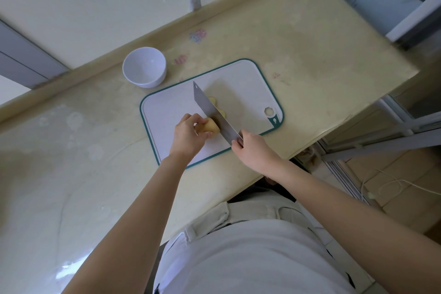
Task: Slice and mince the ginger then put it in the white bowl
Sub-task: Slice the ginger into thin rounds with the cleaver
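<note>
From above, looking down at the pale counter (310, 43), the ginger (211, 127) sits on the near half of the white cutting board (250, 83). The left hand (188, 133) holds it down, fingers curled over its top and left side. The right hand (250, 148) is wrapped tight around the handle of the knife (212, 112), a broad cleaver. The handle itself is hidden under the fingers. The blade stands on edge across the board, right against the cut face of the ginger. A few yellow slices (212, 100) lie just beyond it. I'd say slicing is under way, with mincing yet to come. To do it well, the left fingertips should tuck back so the knuckles guide the flat of the blade. Each cut should come straight down and thin. The white bowl (144, 67) stands empty on the counter, just past the board's far left corner.
</note>
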Demonstrator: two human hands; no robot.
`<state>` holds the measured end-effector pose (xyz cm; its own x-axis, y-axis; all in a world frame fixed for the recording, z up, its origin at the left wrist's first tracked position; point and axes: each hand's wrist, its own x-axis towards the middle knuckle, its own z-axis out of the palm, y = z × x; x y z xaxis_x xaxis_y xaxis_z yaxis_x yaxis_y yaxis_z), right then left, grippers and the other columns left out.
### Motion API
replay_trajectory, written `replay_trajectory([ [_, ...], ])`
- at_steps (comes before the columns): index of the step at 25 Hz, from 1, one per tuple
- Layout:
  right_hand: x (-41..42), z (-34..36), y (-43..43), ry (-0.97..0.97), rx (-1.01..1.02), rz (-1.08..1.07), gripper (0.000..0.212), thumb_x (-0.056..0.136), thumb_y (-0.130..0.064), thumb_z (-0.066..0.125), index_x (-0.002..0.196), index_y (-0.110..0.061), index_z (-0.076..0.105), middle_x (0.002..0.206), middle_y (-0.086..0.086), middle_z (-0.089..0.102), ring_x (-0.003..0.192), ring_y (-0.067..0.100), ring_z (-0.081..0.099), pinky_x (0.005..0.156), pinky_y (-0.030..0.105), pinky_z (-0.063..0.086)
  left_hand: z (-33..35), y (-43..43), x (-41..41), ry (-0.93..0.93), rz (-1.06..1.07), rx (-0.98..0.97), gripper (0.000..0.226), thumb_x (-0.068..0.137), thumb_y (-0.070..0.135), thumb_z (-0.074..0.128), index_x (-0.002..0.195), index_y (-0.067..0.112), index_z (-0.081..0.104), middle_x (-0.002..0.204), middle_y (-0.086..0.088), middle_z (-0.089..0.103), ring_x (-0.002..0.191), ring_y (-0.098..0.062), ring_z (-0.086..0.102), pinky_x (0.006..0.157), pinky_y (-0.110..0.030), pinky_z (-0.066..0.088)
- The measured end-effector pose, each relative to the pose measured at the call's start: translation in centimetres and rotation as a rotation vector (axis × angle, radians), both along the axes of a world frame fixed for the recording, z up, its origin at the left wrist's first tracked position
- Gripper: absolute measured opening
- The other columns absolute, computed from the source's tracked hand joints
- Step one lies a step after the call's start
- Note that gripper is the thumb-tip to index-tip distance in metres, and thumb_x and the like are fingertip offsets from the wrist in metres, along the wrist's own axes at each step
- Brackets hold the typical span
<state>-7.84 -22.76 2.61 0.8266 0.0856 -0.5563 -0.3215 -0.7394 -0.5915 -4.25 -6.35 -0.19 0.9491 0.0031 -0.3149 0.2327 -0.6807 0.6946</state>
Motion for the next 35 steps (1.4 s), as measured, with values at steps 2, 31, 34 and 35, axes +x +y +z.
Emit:
replay_trajectory([
  [2, 0.0, 0.3, 0.0, -0.020, -0.005, -0.018, 0.027, 0.097, -0.022, 0.042, 0.072, -0.014, 0.037, 0.068, -0.002, 0.043, 0.061, 0.014, 0.044, 0.050, 0.026, 0.030, -0.1, 0.1, -0.1, 0.004, 0.012, -0.019, 0.022, 0.080, 0.012, 0.072, 0.100, 0.012, 0.062, 0.100, -0.001, 0.050, 0.091, -0.018, 0.052, 0.077, -0.021, 0.038],
  [31, -0.4, 3.0, 0.3, -0.088, -0.030, 0.044, 0.022, 0.098, -0.021, 0.041, 0.078, -0.010, 0.040, 0.074, 0.005, 0.053, 0.073, 0.028, 0.055, 0.061, 0.033, 0.040, -0.3, 0.0, -0.1, -0.001, 0.052, -0.041, 0.019, 0.080, 0.012, 0.073, 0.091, 0.012, 0.057, 0.100, -0.003, 0.051, 0.087, -0.021, 0.052, 0.074, -0.022, 0.037],
  [34, 0.1, 2.9, 0.5, -0.091, -0.048, 0.067, 0.024, 0.098, -0.020, 0.040, 0.076, -0.011, 0.037, 0.069, 0.002, 0.047, 0.068, 0.026, 0.049, 0.054, 0.030, 0.033, -0.2, -0.1, -0.1, 0.001, 0.043, -0.027, 0.019, 0.080, 0.011, 0.072, 0.092, 0.011, 0.056, 0.099, -0.003, 0.050, 0.086, -0.020, 0.050, 0.074, -0.021, 0.036],
  [35, 0.3, 2.9, 0.6, -0.085, -0.050, 0.071, 0.025, 0.098, -0.020, 0.040, 0.074, -0.013, 0.037, 0.070, 0.002, 0.048, 0.069, 0.026, 0.049, 0.056, 0.030, 0.034, -0.2, -0.2, -0.2, -0.011, 0.027, -0.008, 0.019, 0.080, 0.011, 0.071, 0.092, 0.009, 0.057, 0.098, -0.003, 0.049, 0.085, -0.020, 0.049, 0.074, -0.021, 0.035],
])
